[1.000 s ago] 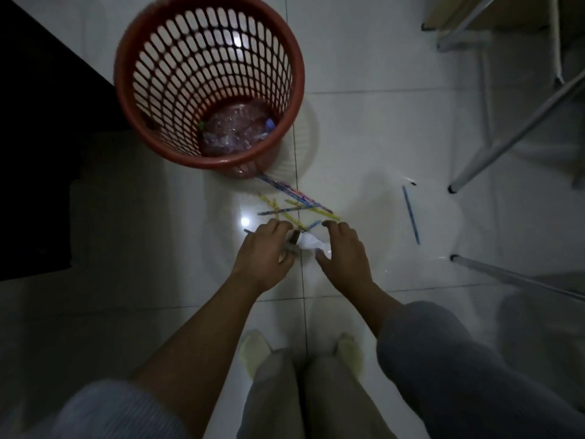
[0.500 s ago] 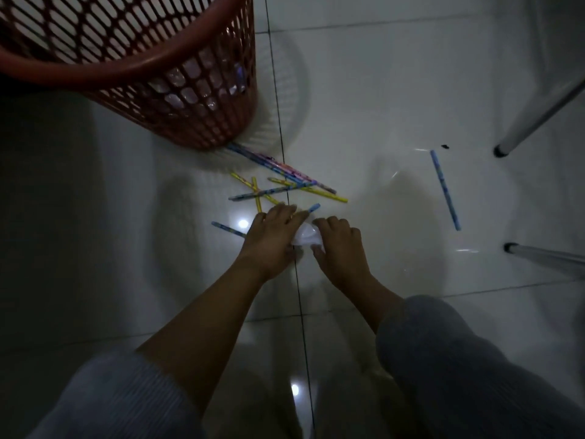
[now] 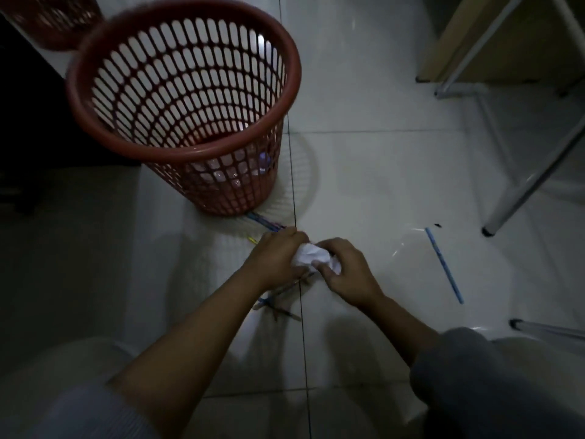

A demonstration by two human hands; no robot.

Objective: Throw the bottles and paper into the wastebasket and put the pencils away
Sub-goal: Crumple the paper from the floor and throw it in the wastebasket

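A crumpled white paper ball (image 3: 311, 257) is held between both hands above the floor. My left hand (image 3: 277, 259) grips its left side, my right hand (image 3: 346, 274) its right side. Several coloured pencils (image 3: 278, 299) lie on the white tiles under and behind the hands, partly hidden. One blue pencil (image 3: 443, 264) lies apart to the right. The red mesh wastebasket (image 3: 104, 128) stands upright just beyond the hands, with clear plastic bottles (image 3: 240, 169) showing through its lower wall.
A dark cabinet (image 3: 38, 131) fills the left side. White metal desk legs (image 3: 522, 191) and a wooden panel (image 3: 493, 49) stand at the right. A second red basket (image 3: 47, 17) shows at the top left corner.
Both hands have lifted the paper off the floor and squeezed it into a ball. The view has tilted up, so the whole wastebasket is back in sight.
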